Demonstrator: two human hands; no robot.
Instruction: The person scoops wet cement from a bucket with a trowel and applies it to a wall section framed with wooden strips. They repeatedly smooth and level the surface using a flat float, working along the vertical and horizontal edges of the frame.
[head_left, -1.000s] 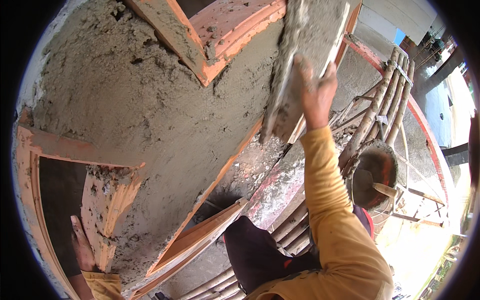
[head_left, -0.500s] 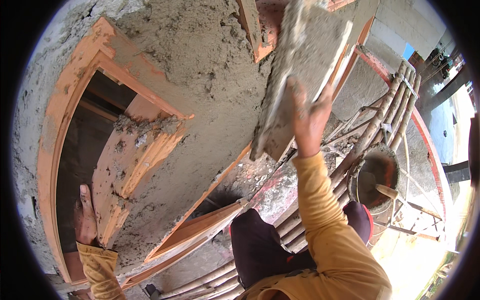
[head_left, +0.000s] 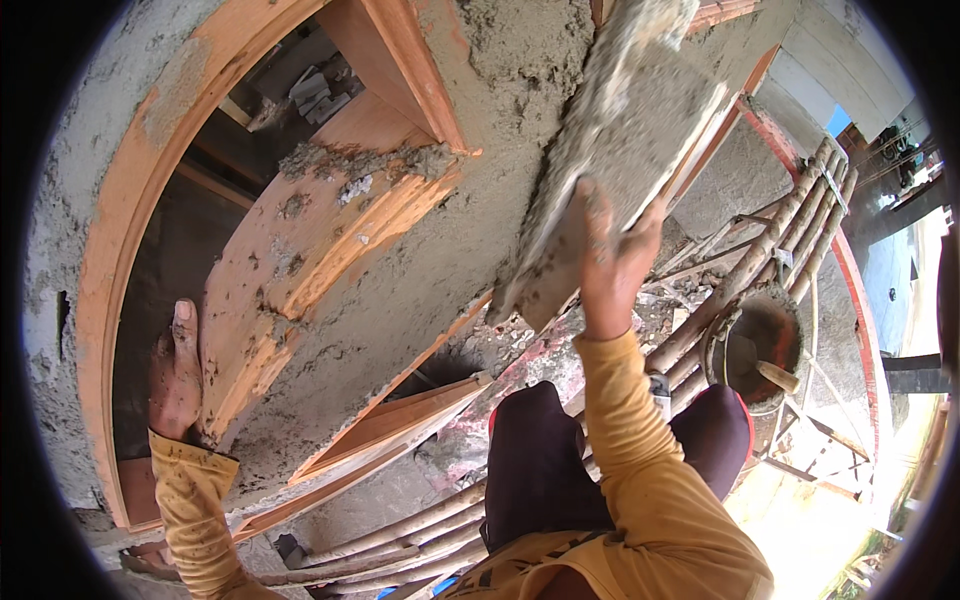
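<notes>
My right hand (head_left: 610, 270) grips a long, mortar-coated board (head_left: 640, 120), held at a slant on the grey plastered wall face (head_left: 400, 290) beside an orange wooden edge. Wet, rough mortar (head_left: 510, 50) covers the wall above. My left hand (head_left: 175, 370) holds the side of the orange wooden window frame (head_left: 325, 240), beside a dark opening; part of its fingers is hidden there. Mortar clumps lie on the frame's upper edge.
Bamboo poles (head_left: 800, 230) are lashed together at my right. A bucket (head_left: 735, 320) holding grey mix and a wooden-handled tool (head_left: 777, 375) hangs beside them. Below are my legs (head_left: 535, 460), more poles (head_left: 390, 545), rubble and a lower wooden frame (head_left: 390, 430).
The view has shifted, showing more of the left opening. My right hand and board have moved lower relative to the upper frame. My left hand still rests on the frame.
</notes>
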